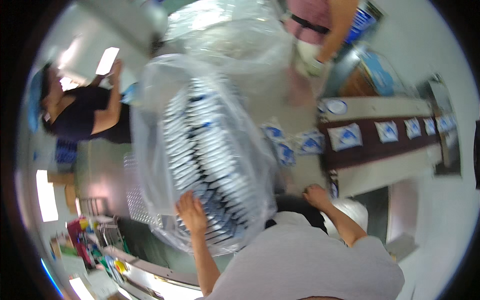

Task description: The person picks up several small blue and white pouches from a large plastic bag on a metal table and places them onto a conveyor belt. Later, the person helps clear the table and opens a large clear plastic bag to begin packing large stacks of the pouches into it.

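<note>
A large clear plastic bag (150, 100) stands opened in front of me, with rows of white and blue packets (220, 145) packed on edge inside. My left hand (191, 212) lies on the near left end of the rows, its fingers stretched out flat and gripping nothing. Over by the near corner of the conveyor is my right hand (316, 195), with loosely bent fingers and no object visible in it. Several loose packets (287, 154) lie on the pale table surface between the bag and the conveyor.
On the right, a dark conveyor belt (367, 150) carries a line of blue and white packets (387, 131). A person in a dark top (85, 112) stands at the left; another in a pink top (310, 20) stands at the far side. More clear plastic (225, 37) is heaped behind the bag.
</note>
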The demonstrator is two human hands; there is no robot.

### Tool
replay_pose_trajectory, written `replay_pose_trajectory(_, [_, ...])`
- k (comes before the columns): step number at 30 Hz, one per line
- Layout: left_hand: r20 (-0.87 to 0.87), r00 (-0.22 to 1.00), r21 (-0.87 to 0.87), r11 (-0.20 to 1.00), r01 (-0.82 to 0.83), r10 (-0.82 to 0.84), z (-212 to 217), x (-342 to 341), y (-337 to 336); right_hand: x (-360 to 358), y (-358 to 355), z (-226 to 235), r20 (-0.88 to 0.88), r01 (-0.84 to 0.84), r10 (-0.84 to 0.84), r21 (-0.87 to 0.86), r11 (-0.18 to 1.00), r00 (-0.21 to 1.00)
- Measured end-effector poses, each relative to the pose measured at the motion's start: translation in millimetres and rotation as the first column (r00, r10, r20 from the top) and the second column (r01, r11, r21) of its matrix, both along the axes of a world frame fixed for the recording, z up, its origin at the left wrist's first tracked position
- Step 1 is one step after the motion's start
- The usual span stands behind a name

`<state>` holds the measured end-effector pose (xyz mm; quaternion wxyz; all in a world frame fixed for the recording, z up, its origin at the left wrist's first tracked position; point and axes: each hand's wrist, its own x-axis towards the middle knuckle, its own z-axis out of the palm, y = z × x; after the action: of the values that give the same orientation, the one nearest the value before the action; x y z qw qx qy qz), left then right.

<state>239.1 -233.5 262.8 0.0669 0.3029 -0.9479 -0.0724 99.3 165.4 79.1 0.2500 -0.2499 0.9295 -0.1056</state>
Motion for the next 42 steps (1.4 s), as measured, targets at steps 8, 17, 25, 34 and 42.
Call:
replay_pose_trajectory(8, [-0.004, 0.998, -0.047, 0.996, 0.069, -0.070, -6.3, -12.0, 4.9, -4.7, 15.8, -35.0, 0.002, -0.059, 0.059, -0.029, 0.998, 0.998])
replay_pose_trajectory(17, [0.019, 1.000, -0.041, 0.999, 0.009, -0.008, -5.9, -10.0, 3.8, -253.8, 112.2, 70.6, -0.328, 0.036, -0.136, -0.293, 0.955, 0.935])
replay_pose_trajectory(25, [0.023, 1.000, -0.074, 0.997, 0.012, -0.010, -8.0, -3.4, -0.4, -296.3, 33.2, 89.2, 0.144, -0.468, 0.458, 0.050, 0.882, 0.877])
replay_pose_trajectory(34, [0.008, 1.000, -0.068, 0.997, 0.027, -0.027, -7.9, -3.2, -0.2, -208.0, -46.9, 21.6, 0.114, -0.260, 0.245, 0.152, 0.953, 0.963])
replay_pose_trajectory(42, [-0.028, 0.999, -0.055, 0.998, 0.015, -0.017, -9.9, -6.5, 5.0, -92.9, -13.6, 19.8, -0.242, -0.205, 0.195, -0.017, 0.979, 0.950])
